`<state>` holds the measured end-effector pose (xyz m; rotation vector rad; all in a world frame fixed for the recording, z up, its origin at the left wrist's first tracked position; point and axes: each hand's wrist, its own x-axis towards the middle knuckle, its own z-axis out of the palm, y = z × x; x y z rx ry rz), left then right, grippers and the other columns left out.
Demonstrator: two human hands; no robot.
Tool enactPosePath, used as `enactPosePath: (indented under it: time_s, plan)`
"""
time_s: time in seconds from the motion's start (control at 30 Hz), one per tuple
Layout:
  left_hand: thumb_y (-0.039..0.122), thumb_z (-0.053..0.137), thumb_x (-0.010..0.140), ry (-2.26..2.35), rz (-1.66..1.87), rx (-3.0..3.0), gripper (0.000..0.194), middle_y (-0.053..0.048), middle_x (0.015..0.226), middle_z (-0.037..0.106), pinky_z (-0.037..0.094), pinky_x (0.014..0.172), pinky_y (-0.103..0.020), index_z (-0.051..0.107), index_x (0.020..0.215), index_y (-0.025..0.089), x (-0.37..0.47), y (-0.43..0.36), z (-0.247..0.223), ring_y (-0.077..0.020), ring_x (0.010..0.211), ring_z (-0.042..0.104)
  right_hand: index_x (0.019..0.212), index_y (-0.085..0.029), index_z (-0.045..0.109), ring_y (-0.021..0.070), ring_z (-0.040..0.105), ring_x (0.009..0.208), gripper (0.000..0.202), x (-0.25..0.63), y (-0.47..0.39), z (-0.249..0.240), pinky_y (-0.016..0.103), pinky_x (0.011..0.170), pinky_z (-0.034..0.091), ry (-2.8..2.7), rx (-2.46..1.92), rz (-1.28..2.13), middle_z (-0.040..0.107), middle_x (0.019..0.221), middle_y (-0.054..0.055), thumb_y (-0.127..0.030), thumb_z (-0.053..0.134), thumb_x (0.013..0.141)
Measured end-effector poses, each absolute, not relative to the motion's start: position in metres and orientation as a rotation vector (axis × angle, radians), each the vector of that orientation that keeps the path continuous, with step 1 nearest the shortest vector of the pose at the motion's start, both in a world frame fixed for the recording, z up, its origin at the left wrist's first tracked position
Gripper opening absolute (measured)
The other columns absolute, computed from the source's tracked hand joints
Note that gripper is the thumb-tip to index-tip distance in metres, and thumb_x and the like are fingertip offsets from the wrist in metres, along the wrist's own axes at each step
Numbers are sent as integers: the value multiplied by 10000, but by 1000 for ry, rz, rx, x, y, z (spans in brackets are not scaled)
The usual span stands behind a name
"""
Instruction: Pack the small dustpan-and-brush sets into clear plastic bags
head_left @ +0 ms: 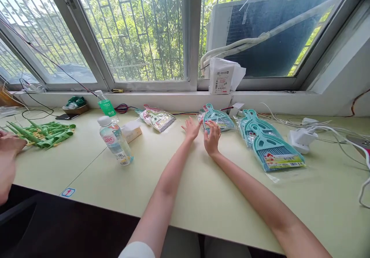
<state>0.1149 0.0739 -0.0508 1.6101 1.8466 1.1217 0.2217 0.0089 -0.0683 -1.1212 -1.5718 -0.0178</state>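
Note:
Both my arms reach forward over the pale green table. My left hand (192, 129) has its fingers spread and holds nothing, at the near left edge of a bagged pile of teal dustpan-and-brush sets (218, 120). Close beside it on the right, my right hand (212, 137) has its fingers apart and slightly curled, in front of the same pile; whether it touches the plastic I cannot tell. Another pile of teal sets (268, 144) lies farther right. To the left of my hands rests a bagged pile with pink and pale green handles (158, 118).
Two bottles (116, 141) (106, 104) and a tissue pack (131, 130) stand left of centre. At the far left, a co-worker's hand (11, 142) is by green rolled pieces (43, 134). White chargers (302, 139) and cables lie right. A white package (221, 76) sits on the sill.

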Motion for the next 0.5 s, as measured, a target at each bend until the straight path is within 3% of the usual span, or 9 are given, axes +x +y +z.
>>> enactPosePath:
  time_s: [0.1, 0.2, 0.3, 0.4, 0.5]
  plan:
    - [422, 471, 951, 2348, 1455, 1348, 620, -248, 1600, 199, 129, 1183, -497, 314, 1453, 94, 48, 53, -39, -323, 1500, 140, 1139, -269, 625, 274, 455, 1294, 419, 223, 13, -72, 518, 1067, 350, -1603, -1112, 41, 567, 1291, 98, -125, 347, 860]
    - [338, 657, 837, 2654, 1236, 902, 668, -292, 1492, 365, 328, 1085, -487, 358, 1378, 84, -13, 31, -32, -364, 1398, 343, 975, -252, 692, 283, 504, 1209, 410, 224, 11, -72, 511, 1026, 376, -1684, -1076, 93, 618, 1215, 85, -67, 355, 832]
    - [209, 701, 768, 2549, 1155, 939, 529, -251, 1368, 518, 381, 1048, -447, 477, 1237, 112, -48, 12, -26, -343, 1344, 434, 898, -239, 701, 280, 533, 1162, 403, 222, 5, -69, 492, 995, 390, -1849, -1025, 108, 652, 1164, 79, -19, 373, 815]
    - [141, 688, 737, 2344, 1101, 963, 228, -159, 1021, 689, 493, 895, -400, 590, 942, 143, -61, -5, -16, -317, 1141, 610, 859, -229, 698, 264, 547, 1154, 374, 219, -2, -67, 475, 1013, 380, -2080, -954, 89, 673, 1146, 69, 7, 411, 815]
    - [127, 654, 759, 2093, 1058, 954, 74, -70, 720, 670, 544, 733, -321, 584, 766, 149, -65, -24, -7, -238, 853, 699, 934, -232, 700, 255, 553, 1156, 386, 217, -11, -65, 464, 1001, 400, -2250, -853, 67, 675, 1163, 69, 17, 429, 820]
